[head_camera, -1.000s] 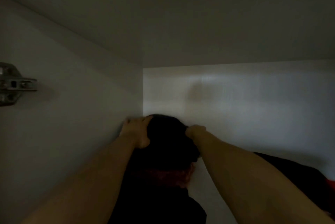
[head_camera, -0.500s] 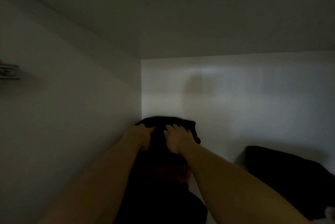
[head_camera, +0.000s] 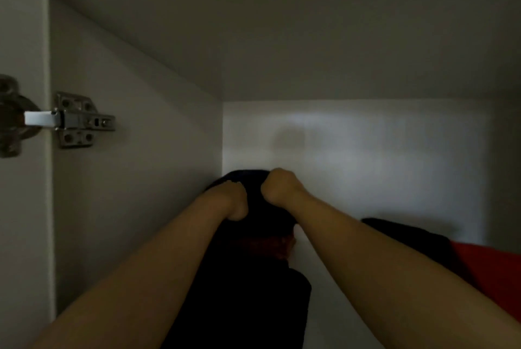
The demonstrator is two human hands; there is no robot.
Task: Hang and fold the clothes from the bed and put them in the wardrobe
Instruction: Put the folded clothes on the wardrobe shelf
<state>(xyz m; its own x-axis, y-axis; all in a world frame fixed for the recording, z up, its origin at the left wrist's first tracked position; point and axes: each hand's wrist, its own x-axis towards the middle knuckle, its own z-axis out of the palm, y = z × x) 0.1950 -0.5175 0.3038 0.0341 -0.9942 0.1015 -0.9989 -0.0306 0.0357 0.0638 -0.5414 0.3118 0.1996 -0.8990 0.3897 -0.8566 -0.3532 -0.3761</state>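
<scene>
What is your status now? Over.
Left hand, right hand grip dark garment atop stack, wardrobe back-left corner. Dark pile, red cloth to right, apart.

clothes stack (head_camera: 253, 306) far left: black, with a dull red layer (head_camera: 265, 244). Right: black garment (head_camera: 406, 233), red garment (head_camera: 490, 272). wardrobe panels (head_camera: 366, 151) white, plain. hinge (head_camera: 81, 120) silver.

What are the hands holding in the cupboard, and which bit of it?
Both the left hand and the right hand grip the dark garment at its far end, near the back of the wardrobe.
</scene>
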